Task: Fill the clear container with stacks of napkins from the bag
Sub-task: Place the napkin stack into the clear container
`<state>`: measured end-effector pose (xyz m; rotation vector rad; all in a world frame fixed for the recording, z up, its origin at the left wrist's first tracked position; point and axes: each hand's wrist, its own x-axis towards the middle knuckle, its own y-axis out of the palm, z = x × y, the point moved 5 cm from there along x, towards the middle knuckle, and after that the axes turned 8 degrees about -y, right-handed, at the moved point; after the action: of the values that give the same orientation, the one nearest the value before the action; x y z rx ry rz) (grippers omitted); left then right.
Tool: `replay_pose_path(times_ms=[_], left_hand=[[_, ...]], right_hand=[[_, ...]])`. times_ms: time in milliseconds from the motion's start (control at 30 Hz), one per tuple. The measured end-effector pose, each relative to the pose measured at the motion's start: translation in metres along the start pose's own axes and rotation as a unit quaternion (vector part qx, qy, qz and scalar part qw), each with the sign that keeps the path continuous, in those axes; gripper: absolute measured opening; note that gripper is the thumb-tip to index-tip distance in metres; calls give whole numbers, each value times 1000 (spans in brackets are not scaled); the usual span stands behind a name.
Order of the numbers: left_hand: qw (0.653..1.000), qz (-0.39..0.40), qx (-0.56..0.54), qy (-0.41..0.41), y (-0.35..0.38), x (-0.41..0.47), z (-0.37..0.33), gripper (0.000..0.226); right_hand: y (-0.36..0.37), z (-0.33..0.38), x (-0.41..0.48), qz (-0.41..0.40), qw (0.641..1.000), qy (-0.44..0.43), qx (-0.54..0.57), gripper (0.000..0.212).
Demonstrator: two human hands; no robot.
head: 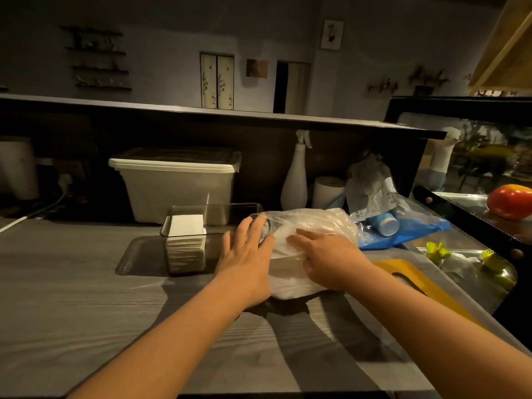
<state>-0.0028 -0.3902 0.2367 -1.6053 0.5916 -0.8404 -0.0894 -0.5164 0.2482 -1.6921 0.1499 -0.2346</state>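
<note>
A clear rectangular container (230, 210) stands on the grey wooden counter, with one stack of white napkins (186, 226) at its left end. To its right lies a clear plastic bag (322, 220) holding white napkins. My left hand (247, 254) rests with spread fingers against the bag's left end, in front of the container's right part. On top of the bag, my right hand (325, 260) presses down, its fingers curled into the plastic near the front edge.
A lidded white bin (178, 182) stands behind the container. A white spray bottle (295, 180), a paper roll (328, 191) and blue packaging (403, 228) crowd the back right. A yellow board (417, 277) and a glass display case (475, 197) lie to the right.
</note>
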Motion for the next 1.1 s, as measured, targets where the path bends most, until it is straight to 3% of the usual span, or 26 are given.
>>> replay_pose_path(times_ms=[133,400,600,800,933,1100], left_hand=[[1000,3,1,0,3,0,-1,86],[1000,12,-7,7,-5,-7,-4,85],[1000,12,-19,7,-13,-11,-7,92],[982,18,-188,-8,-18,-6,-2,93],[922,14,-385,-43,-26,-4,11,86],[765,69,-633,-99,-26,-4,23,66]], right_hand=[[14,1,-1,5,995,-18,-102,64],[5,-2,-8,-29,995,-36,-85,59],[-20,5,-23,-138,988,-67,2,57],[-37,9,-32,-163,976,-40,136,59],[-46,11,-30,-212,934,-3,287,57],[-50,15,-21,-248,856,40,452,31]])
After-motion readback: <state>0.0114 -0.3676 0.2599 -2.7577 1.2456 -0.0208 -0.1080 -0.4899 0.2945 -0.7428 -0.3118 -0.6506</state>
